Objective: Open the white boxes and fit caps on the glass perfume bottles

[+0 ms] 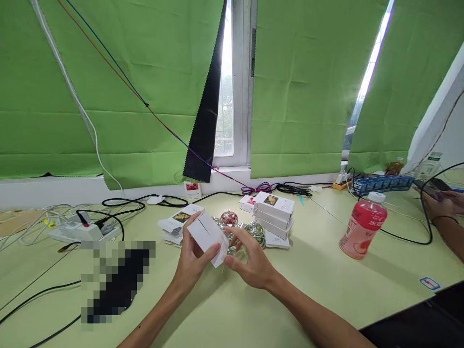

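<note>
A small white cardboard box [207, 238] is tilted in my left hand [191, 261], with the thumb pressed across its front. My right hand [252, 258] is at the box's right end, its fingers curved and spread apart. The thumb is close to the box's edge; whether it touches a flap I cannot tell. Behind my hands stand shiny round glass pieces, a pinkish one [229, 218] and a green one [256, 234], partly hidden. A stack of white boxes with a picture on top [273, 205] is just right of them. To the left lie flattened-looking white cartons [177, 220].
A pink drink bottle [363, 227] stands at the right. Another person's hand [440, 205] holds a phone at the far right edge. A power strip [85, 232], tangled cables [134, 205] and a pixelated dark object [119, 285] lie at the left. Green blinds [315, 87] hang behind the table.
</note>
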### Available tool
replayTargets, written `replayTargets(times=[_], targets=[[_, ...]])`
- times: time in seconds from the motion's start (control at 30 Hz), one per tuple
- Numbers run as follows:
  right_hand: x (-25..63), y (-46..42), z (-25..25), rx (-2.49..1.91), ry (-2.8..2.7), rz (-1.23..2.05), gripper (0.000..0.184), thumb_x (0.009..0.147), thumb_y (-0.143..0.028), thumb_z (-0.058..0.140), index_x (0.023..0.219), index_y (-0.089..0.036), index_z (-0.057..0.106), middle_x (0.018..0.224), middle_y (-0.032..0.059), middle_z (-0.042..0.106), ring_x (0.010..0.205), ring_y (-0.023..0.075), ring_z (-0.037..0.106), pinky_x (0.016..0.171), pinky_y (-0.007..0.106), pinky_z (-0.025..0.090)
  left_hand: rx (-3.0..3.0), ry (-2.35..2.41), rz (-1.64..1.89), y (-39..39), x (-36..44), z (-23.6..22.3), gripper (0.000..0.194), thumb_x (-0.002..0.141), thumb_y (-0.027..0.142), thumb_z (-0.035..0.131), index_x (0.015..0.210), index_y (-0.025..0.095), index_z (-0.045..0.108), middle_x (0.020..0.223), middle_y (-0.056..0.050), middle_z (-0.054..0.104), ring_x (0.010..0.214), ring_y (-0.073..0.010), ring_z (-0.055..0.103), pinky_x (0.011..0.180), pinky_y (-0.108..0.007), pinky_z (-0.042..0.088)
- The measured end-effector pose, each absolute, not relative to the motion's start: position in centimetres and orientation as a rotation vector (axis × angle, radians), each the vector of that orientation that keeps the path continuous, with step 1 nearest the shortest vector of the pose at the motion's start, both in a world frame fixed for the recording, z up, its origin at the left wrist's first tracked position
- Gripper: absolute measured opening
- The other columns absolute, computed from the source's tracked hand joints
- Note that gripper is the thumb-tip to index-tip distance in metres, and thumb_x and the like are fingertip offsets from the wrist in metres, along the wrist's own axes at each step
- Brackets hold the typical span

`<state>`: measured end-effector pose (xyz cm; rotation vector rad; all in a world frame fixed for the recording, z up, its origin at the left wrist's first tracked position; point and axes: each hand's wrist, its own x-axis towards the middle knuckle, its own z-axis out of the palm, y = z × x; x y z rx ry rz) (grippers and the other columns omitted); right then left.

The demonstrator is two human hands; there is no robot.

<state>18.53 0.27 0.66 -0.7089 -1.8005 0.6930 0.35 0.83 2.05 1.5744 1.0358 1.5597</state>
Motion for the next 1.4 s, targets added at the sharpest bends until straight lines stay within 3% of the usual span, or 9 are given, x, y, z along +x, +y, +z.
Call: replayTargets(times=[0.13, 0.33, 0.7, 1.03, 1.4], targets=[[18.57, 0.24, 0.48, -0.728, -1.832, 0.704, 0.064, 0.086, -0.05, 0.07, 0.143, -0.026, 0.05, 0.133, 0.0097, 0.059, 0.113, 0.0266, 0.055, 0.085, 0.036, 0.052, 1.585, 1.052, 1.555, 0.61, 0.52, 2.35, 0.087, 0.076, 0.049, 0.076, 0.148, 0.031, 0.03, 0.131, -0.008, 0.056, 0.112, -0.0256, 0.06, 0.093, -0.037, 0.053], [18.45, 0.23, 0.33, -0.75, -1.864, 0.724, 0.069, 0.086, -0.047, 0.072, 0.147, -0.028, 0.046, 0.134, 0.0094, 0.059, 0.115, 0.0262, 0.056, 0.094, 0.039, 0.05, 1.637, 1.03, 1.564, 0.66, 0.45, 2.08, 0.083, 0.074, 0.048, 0.077, 0.144, 0.031, 0.035, 0.146, -0.009, 0.045, 0.127, -0.0295, 0.052, 0.099, -0.039, 0.05], [18.38, 0.06, 0.5, -0.687, -1.867, 0.781, 0.068, 0.088, -0.037, 0.07, 0.149, -0.027, 0.041, 0.138, 0.0079, 0.059, 0.117, 0.0236, 0.059, 0.092, 0.035, 0.053, 1.61, 0.974, 1.543, 0.82, 0.32, 1.91, 0.087, 0.075, 0.045, 0.079, 0.146, 0.033, 0.031, 0.131, -0.007, 0.055, 0.112, -0.0259, 0.06, 0.093, -0.037, 0.054], [18.35, 0.07, 0.57, -0.659, -1.849, 0.752, 0.068, 0.089, -0.035, 0.069, 0.15, -0.025, 0.041, 0.14, 0.009, 0.058, 0.115, 0.023, 0.06, 0.097, 0.036, 0.052, 1.558, 0.956, 1.528, 0.81, 0.55, 1.85, 0.091, 0.076, 0.043, 0.079, 0.149, 0.033, 0.027, 0.129, -0.007, 0.058, 0.113, -0.0252, 0.061, 0.093, -0.035, 0.054], [18.27, -0.09, 0.68, -0.699, -1.842, 0.761, 0.067, 0.086, -0.034, 0.07, 0.147, -0.025, 0.043, 0.137, 0.0086, 0.06, 0.11, 0.022, 0.062, 0.092, 0.035, 0.054, 1.475, 0.926, 1.493, 0.87, 0.45, 1.61, 0.093, 0.075, 0.041, 0.081, 0.15, 0.033, 0.027, 0.124, -0.006, 0.063, 0.107, -0.0241, 0.064, 0.089, -0.034, 0.055]])
